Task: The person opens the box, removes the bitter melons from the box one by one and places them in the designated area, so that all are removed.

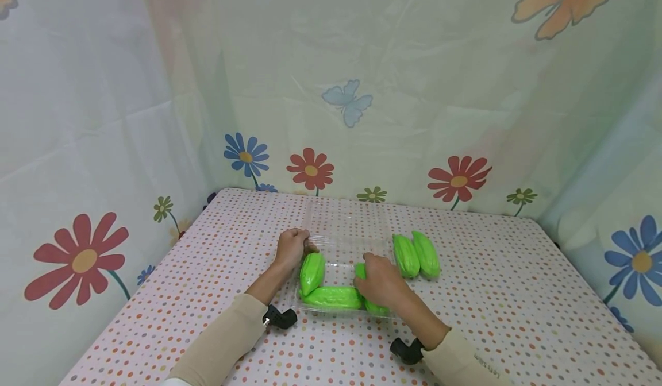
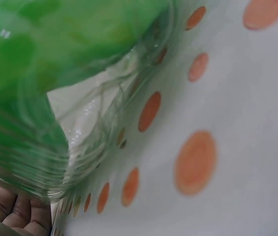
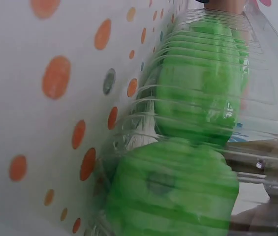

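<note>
A clear plastic clamshell box [image 1: 338, 272] lies with its lid [image 1: 346, 218] folded back behind it. My left hand [image 1: 292, 247] pinches the box's rim at the back left corner; in the left wrist view its curled fingers [image 2: 23, 211] show beside the ribbed wall. One bright green, ridged, oblong fruit [image 1: 312, 274] lies along the left side inside. Another green fruit [image 1: 333, 297] lies along the front. My right hand [image 1: 380, 281] holds a third green fruit [image 1: 360, 270] at the right side inside, covering much of it. Through the box wall, the right wrist view shows green fruit [image 3: 198, 88].
Two more green fruits [image 1: 406, 256] lie side by side on the dotted tablecloth [image 1: 496, 305], just right of the box. Behind the table hangs a flowered curtain [image 1: 403, 127], with more curtain on both sides. Black wrist devices [image 1: 280, 317] are worn on both arms.
</note>
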The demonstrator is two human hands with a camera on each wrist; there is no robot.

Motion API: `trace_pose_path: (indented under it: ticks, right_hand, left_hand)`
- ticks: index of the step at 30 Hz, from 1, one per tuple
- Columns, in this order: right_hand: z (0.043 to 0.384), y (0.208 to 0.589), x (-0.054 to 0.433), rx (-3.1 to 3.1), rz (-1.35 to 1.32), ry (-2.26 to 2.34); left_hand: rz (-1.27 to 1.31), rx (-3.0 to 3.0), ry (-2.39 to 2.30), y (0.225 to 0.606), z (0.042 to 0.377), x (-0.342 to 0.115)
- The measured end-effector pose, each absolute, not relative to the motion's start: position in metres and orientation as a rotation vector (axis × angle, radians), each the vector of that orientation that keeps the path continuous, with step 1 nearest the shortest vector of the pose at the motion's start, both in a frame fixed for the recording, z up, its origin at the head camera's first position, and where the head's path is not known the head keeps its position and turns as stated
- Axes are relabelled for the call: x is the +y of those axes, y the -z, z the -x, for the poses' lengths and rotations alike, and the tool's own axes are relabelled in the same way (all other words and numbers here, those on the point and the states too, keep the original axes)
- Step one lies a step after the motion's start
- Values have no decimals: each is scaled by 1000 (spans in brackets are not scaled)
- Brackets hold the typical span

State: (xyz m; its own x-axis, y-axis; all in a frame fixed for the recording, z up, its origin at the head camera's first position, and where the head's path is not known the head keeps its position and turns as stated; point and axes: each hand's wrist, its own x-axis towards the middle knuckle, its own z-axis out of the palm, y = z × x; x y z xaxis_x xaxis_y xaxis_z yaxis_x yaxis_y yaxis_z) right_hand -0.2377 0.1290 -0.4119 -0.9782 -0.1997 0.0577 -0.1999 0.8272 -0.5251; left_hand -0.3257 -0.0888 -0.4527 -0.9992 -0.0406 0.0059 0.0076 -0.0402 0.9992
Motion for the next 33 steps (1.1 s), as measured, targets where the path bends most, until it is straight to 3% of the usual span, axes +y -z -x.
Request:
trace_pose_path:
  ticks: [33]
  right_hand:
    - [234,413,126,-3049,-393,-764]
  left_hand:
    - [-45,-2197,2169,454,326,-89]
